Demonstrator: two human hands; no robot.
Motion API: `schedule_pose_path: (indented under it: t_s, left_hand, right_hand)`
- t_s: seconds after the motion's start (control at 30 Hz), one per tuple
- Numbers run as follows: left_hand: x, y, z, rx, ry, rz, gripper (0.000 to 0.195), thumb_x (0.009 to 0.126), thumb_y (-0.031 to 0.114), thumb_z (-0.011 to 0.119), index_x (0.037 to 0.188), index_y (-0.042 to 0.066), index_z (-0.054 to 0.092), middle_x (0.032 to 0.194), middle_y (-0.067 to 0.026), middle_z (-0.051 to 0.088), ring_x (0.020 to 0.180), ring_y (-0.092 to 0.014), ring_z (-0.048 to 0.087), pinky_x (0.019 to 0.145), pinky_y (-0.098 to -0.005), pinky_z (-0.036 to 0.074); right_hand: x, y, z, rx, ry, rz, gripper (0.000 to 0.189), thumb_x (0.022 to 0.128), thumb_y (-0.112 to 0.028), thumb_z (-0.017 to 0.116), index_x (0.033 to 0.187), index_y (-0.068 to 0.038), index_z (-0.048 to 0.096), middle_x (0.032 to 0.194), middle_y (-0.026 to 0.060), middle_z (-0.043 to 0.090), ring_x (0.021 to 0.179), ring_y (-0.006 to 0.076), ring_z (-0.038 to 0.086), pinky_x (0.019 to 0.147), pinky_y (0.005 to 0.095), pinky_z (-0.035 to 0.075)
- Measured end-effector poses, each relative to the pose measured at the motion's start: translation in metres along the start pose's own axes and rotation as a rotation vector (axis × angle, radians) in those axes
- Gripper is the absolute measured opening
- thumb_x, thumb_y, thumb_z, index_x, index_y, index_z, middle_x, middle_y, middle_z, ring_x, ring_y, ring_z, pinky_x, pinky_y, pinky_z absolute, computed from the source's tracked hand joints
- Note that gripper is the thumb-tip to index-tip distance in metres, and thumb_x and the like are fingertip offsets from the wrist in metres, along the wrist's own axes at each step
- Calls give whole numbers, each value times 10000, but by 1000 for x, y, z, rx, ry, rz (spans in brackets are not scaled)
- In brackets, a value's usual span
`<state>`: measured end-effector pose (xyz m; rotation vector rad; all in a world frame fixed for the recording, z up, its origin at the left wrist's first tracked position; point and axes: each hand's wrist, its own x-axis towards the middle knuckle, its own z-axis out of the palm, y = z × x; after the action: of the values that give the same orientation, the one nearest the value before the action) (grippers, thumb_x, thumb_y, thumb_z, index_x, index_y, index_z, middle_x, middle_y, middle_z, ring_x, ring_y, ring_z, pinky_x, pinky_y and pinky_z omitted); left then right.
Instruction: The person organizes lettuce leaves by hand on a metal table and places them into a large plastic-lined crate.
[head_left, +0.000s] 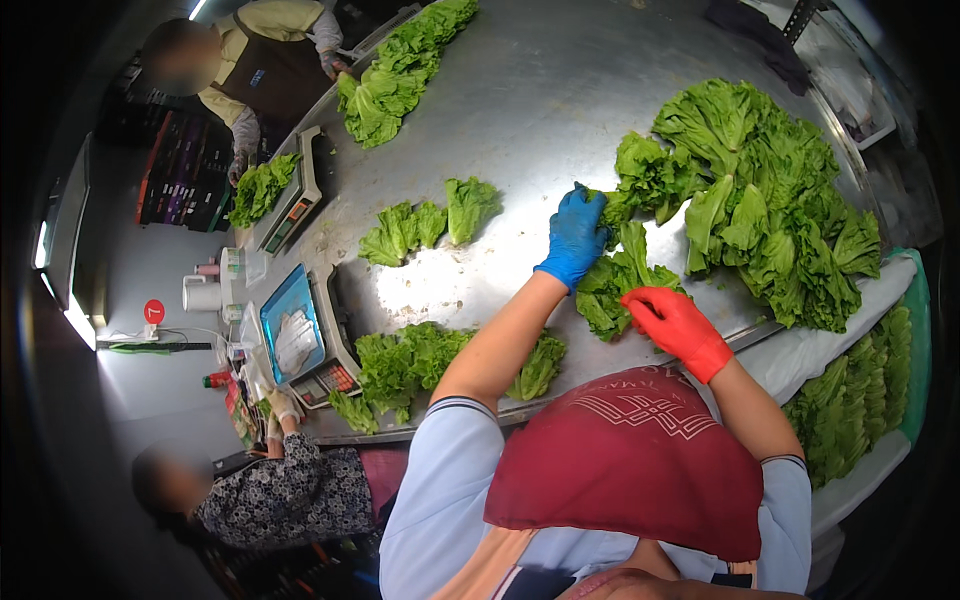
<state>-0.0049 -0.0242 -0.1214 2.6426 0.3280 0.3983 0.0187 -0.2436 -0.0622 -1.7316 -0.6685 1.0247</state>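
Note:
My left hand (578, 236), in a blue glove, has its fingers curled over the edge of a small green leaf lettuce (616, 210). In a red glove, my right hand (667, 322) has its fingertips drawn together at the near edge of another lettuce (600, 289); whether it grips a leaf is unclear. Just beyond my hands lies a loose lettuce bunch (656, 176). A large heap of lettuce (780, 195) covers the right part of the steel table (540, 97).
Small lettuce bunches (470, 210) lie left of my hands, with more (412, 360) along the near edge. Two weighing scales (337, 315) stand at left, one bearing a blue tray (274, 307). Co-workers stand at far left and lower left. A lined crate of lettuce (855, 397) is at right.

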Motion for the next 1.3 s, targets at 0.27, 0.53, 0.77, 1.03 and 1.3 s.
schedule_pose_path:
  t_s: [0.27, 0.53, 0.77, 1.03, 1.3]
  left_hand:
    - [-15, -32, -30, -353, 88, 10, 363, 723, 5, 571, 1083, 51, 561, 1025, -151, 564, 968, -336, 527, 847, -388, 426]
    - [-35, 42, -64, -210, 50, 369, 463, 654, -115, 594, 1081, 63, 571, 1027, -156, 580, 918, -349, 553, 783, -376, 459]
    - [-68, 28, -32, -760, 92, -169, 528, 840, -97, 467, 1331, 79, 384, 1317, -78, 449, 1072, -191, 520, 866, -263, 428]
    - [-65, 67, -38, -1817, -257, -458, 662, 840, 116, 597, 1388, 33, 235, 1309, -142, 462, 1132, -225, 504, 961, -352, 406]
    - [-55, 76, -29, -1595, -205, -759, 359, 910, 227, 547, 1198, 24, 481, 1069, -101, 608, 943, -202, 603, 780, -311, 520]
  right_hand:
    - [8, 10, -2, 210, 97, -93, 299, 896, -254, 519, 1077, -26, 590, 766, 61, 608, 642, 115, 565, 556, 248, 442]
    - [11, 9, -14, 695, 27, -50, 536, 912, -314, 532, 1303, 12, 361, 989, 151, 595, 705, 197, 639, 538, 265, 506]
    - [15, 19, -14, 866, 69, -4, 325, 955, -227, 437, 1167, 20, 460, 962, 172, 629, 677, 223, 642, 524, 286, 513]
    - [19, 30, -15, 1049, -281, 300, 435, 961, -371, 371, 973, 13, 576, 756, 175, 647, 529, 197, 611, 410, 261, 453]
    - [8, 10, -10, 519, 91, 80, 407, 929, -399, 465, 938, 5, 511, 695, 109, 616, 502, 136, 580, 393, 228, 418]
